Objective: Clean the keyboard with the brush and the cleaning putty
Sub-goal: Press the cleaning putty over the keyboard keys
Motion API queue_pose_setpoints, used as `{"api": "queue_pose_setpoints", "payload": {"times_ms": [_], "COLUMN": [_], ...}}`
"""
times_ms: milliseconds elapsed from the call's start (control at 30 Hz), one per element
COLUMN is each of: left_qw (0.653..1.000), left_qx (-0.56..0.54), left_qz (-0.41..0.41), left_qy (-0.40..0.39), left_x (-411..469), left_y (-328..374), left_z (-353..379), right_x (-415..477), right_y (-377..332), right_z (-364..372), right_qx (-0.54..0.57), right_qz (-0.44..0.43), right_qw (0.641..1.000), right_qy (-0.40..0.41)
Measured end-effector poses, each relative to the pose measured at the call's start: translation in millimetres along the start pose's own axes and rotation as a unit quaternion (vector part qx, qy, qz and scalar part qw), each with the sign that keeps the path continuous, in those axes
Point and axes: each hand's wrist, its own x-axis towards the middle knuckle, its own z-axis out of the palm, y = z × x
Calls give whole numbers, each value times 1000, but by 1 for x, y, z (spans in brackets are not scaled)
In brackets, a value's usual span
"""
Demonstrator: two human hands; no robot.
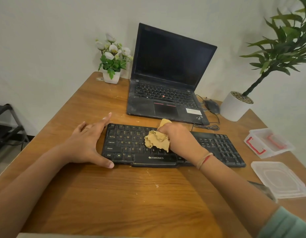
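A wooden desk [114, 194] is seen from above, flecked with pale crumbs; at its far side an open laptop [167, 79] with a dark screen is stood against the wall, kept apart from the work; in front of it a black keyboard [217, 148] is laid across the desk within easy reach of both arms. At the right edge an empty clear box [269, 143] with red clips and its loose lid [281, 179] are set aside, probably the putty's container; a grey, blurred object just beside the lid may be the brush, though that cannot be told. The keyboard's left end is braced by the left hand [86, 145], fingers spread wide and flat with the thumb hooked along the front edge, presumably so that the board is not pushed about. A crumpled tan lump, taken to be the putty [156, 140], is gripped by the right hand [179, 136], fingers closed around it, and is pressed onto the middle letter keys, so that dust may be lifted from between them; the number pad appears not yet reached.
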Motion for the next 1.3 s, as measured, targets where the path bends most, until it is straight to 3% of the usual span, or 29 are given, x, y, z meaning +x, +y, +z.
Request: {"api": "queue_pose_setpoints", "payload": {"times_ms": [67, 200, 333, 433, 600, 767, 867, 967, 1033, 1067, 1200, 1300], "left_qw": [1000, 1000, 1000, 1000, 1000, 1000, 1000, 1000, 1000, 1000, 1000, 1000], "left_qx": [-2, -3, 0, -3, -6, -8, -5, -8, -5, -2, 7, 0], "left_qz": [2, 8, 7, 3, -2, -9, -4, 2, 4, 4, 0, 2], "left_qy": [-1, 3, 6, -1, -6, 5, 6, 5, 5, 6, 6, 13], "left_x": [-1, 0, 2, 1, -1, -1, -1, 0, 0, 0, 2, 1], "left_y": [-1, -4, -6, -3, 0, 2, 2, -3, -5, -5, -4, -3], "left_z": [0, 2, 3, 1, -1, -2, -1, 1, 3, 4, 3, 3], "right_x": [1, 17, 9, 5, 9, -5, -9, -2, 3, 4, -7, -12], "right_y": [5, 15, 8, 17, 23, 16, 20, 33, 41, 42, 28, 35], "right_z": [-12, -14, 9, 0, -7, 20, 2, -17, -20, -18, 7, 3], "right_qx": [26, 74, 29, 88, 128, 23, 81, 199, 201, 188, 76, 38], "right_qz": [-1, 44, -2, 0, 23, 2, 5, 89, 134, 144, 74, 34], "right_qw": [1000, 993, 999, 996, 989, 999, 996, 970, 953, 954, 994, 999], "right_qy": [-10, 78, 30, 8, 69, 33, 23, 105, 183, 184, 23, -7]}}
